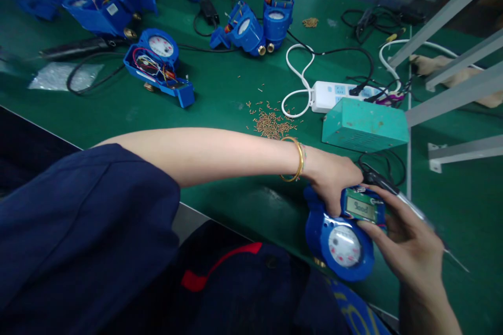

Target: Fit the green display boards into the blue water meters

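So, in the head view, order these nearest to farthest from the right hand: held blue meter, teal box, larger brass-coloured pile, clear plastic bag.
1. Held blue meter: touching the right hand.
2. Teal box: ahead, slightly left.
3. Larger brass-coloured pile: left of the box.
4. Clear plastic bag: far left.

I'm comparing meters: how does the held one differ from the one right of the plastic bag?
The left hand and right hand touch the held meter, not the other meter. The held meter shows a display; the other meter exposes many wires. Both are blue with round dials.
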Available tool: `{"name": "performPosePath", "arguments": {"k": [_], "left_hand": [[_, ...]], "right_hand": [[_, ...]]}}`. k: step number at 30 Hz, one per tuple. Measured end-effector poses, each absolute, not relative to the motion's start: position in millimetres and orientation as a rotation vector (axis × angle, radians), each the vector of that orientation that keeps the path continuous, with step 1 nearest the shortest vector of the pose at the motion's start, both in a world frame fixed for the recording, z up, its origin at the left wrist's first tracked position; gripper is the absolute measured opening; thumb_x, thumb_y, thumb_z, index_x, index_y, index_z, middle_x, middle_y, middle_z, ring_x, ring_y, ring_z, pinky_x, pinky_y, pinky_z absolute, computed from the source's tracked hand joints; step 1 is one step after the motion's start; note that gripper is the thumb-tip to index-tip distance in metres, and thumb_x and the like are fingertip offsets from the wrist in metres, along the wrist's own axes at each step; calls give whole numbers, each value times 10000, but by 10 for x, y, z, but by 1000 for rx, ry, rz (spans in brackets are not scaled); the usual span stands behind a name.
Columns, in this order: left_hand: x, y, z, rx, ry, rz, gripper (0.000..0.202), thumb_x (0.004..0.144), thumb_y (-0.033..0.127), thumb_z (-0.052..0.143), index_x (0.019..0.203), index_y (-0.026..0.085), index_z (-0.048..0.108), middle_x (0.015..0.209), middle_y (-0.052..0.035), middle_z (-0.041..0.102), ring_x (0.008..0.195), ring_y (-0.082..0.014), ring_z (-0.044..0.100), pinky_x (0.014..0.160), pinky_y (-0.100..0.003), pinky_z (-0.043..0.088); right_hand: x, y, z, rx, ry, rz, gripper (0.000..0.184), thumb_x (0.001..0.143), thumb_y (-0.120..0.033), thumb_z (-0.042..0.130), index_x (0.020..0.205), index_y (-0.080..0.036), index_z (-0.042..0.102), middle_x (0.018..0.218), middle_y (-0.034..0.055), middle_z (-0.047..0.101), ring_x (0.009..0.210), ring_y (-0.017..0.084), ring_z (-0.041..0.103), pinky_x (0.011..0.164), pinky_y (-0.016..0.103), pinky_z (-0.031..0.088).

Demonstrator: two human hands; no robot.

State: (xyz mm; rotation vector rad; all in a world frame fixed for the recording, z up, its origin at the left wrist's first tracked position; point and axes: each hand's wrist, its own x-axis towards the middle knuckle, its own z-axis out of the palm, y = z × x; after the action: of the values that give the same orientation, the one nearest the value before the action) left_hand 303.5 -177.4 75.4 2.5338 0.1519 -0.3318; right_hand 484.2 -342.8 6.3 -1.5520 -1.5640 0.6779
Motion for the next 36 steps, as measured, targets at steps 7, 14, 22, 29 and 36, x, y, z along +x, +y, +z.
{"name": "performPosePath", "arguments": {"k": [7, 14, 22, 29, 36], "left_hand": [[2975, -1882, 583, 2538, 172, -22, 500, 750, 306, 786, 1152, 60, 619, 957, -172, 737, 894, -303, 693, 727, -358, 510], [2911, -1879, 546, 2479, 152, 72, 438, 713, 108, 807, 1101, 147, 606, 934, -127, 734, 878, -277, 700, 717, -336, 502], [2819, -2003, 381, 2243, 424, 144, 505, 811, 209, 732, 1266, 200, 515, 1153, -64, 688, 1076, -248, 651, 816, -310, 468], [2747, -2206, 147, 1893, 563, 436, 359, 818, 222, 742, 1135, 185, 578, 1128, -33, 697, 1038, -190, 655, 858, -258, 467], [2729, -2447, 75, 1726, 731, 594, 354, 871, 176, 637, 1222, 215, 612, 1193, -43, 677, 1144, -196, 595, 1036, -330, 433]], "right_hand": [[4846, -3441, 20, -1516, -1495, 719, 569, 807, -238, 805, 1342, -270, 615, 1316, 36, 645, 1188, 214, 638, 1006, 241, 531], [4843, -3494, 7, -1580, -1504, 642, 589, 797, -251, 813, 1352, -254, 614, 1343, 45, 628, 1208, 220, 619, 1061, 275, 492], [4777, -3497, 18, -1512, -1465, 678, 566, 821, -208, 785, 1356, -263, 609, 1326, 34, 638, 1176, 185, 642, 1018, 212, 507], [4739, -3482, 62, -1530, -1480, 668, 564, 832, -212, 778, 1363, -279, 602, 1309, 14, 651, 1151, 155, 659, 1018, 163, 480], [4727, -3494, 43, -1574, -1477, 687, 573, 835, -270, 770, 1377, -240, 585, 1342, 59, 628, 1181, 200, 646, 1017, 209, 494]]}}
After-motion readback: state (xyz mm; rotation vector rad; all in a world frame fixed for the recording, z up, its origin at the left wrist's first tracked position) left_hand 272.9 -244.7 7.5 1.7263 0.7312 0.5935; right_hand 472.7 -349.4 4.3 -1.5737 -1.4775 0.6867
